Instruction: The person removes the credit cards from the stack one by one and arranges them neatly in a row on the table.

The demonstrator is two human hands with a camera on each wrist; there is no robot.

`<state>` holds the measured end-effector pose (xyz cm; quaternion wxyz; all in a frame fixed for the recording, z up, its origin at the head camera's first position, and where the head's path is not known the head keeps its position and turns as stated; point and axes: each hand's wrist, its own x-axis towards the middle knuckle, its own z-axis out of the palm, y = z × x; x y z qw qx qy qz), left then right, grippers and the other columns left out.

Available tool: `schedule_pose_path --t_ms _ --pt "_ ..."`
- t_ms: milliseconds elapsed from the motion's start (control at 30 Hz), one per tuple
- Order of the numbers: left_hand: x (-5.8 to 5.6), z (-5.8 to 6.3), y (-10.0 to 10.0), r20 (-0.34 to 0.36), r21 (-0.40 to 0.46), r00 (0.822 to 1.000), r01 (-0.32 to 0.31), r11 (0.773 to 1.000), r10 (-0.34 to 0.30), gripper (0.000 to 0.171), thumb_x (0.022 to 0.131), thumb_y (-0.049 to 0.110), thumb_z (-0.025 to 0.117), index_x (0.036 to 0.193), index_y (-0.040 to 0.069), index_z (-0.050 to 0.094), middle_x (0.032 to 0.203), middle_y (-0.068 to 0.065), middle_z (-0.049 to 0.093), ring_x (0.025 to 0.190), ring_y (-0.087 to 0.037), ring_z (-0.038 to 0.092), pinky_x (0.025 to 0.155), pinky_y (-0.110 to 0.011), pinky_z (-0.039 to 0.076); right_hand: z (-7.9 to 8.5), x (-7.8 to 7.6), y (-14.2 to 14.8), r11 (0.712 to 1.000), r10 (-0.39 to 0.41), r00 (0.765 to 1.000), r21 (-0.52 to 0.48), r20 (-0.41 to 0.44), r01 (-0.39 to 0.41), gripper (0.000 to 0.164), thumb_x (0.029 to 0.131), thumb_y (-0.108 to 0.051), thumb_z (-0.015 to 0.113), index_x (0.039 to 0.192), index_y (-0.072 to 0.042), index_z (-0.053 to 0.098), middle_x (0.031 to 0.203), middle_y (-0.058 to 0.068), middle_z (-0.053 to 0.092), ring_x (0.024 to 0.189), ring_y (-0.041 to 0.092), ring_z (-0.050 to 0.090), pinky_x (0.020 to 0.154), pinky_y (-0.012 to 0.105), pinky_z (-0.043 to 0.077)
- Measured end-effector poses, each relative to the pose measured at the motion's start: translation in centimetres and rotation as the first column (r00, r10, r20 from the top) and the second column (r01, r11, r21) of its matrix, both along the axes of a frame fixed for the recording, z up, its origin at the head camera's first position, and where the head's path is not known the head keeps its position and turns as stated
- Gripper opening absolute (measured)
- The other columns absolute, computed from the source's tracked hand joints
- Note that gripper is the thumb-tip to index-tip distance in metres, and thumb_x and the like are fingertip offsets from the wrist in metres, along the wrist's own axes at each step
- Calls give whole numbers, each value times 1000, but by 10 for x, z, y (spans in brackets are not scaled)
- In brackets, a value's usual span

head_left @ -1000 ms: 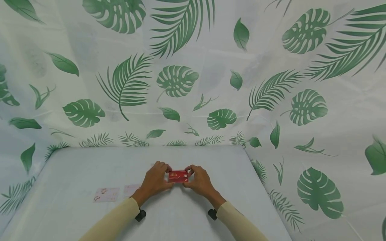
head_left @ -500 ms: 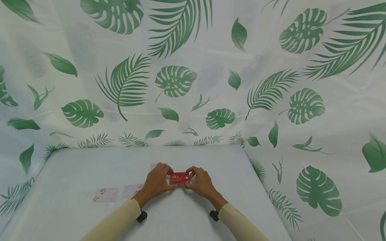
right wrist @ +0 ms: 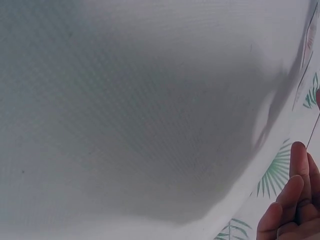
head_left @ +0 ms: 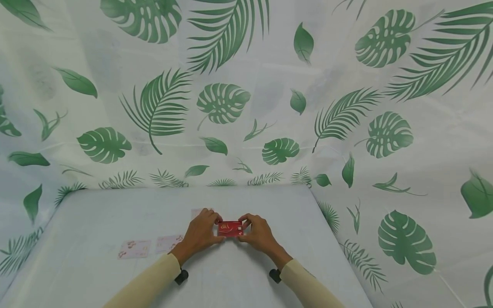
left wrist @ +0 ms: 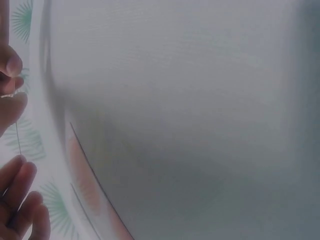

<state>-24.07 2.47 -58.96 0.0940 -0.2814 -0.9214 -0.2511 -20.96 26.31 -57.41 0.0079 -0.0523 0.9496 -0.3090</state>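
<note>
A red card (head_left: 230, 229) with gold "VIP" lettering and a chip is held up between both hands. My left hand (head_left: 201, 230) pinches it at its left edge, thumb below and fingers above. My right hand (head_left: 259, 232) pinches the opposite edge in the same way. The lettering appears upside down in the head view. Seen edge-on, the card (left wrist: 19, 137) is a thin line between fingertips at the left of the left wrist view. The right wrist view shows the card's edge (right wrist: 313, 132) above curled fingers.
Two pale pink printed cards, a left one (head_left: 134, 249) and one beside it (head_left: 169, 244), lie flat on the white-covered table (head_left: 84, 222). Another pale card (head_left: 196, 212) lies behind my left hand, partly hidden. A leaf-print curtain (head_left: 239, 128) surrounds the table's back and sides.
The red card and both hands have shifted slightly right and lower in the head view. The pale card behind my left hand shows more. The grip on the red card stays the same.
</note>
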Motion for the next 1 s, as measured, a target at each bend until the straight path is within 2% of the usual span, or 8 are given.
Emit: schedule_pose_path --t_ms 200,367,600,1000 --pt "0 2 -1 18 -1 1000 24 1000 -24 50 75 41 96 112 16 75 100 4 69 98 -13 57 88 -35 57 -1 -2 4 1000 8 1000 -8 1 -8 53 79 -25 96 127 -21 72 94 -7 70 81 11 51 70 26 42" --pt "0 1 -3 18 -2 999 39 999 -39 49 75 37 97 113 16 76 101 4 71 97 -12 57 87 -35 56 -2 -2 8 999 29 1000 -20 -8 -29 54 79 -19 96 128 -21 73 93 -7 72 80 12 51 68 25 42" --pt "1 0 -6 25 11 998 65 998 -66 48 76 33 97 116 16 77 104 4 72 100 -14 60 91 -38 57 -6 -1 11 999 27 999 -37 24 -26 54 82 -21 94 131 -23 72 97 -8 73 84 13 52 71 26 44" --pt "3 -4 -6 -8 16 998 67 998 -67 47 74 30 98 113 15 77 102 3 74 94 -14 59 82 -35 55 -6 1 13 997 44 998 -64 48 -41 53 82 -18 93 132 -21 72 97 -7 73 83 14 53 69 24 44"
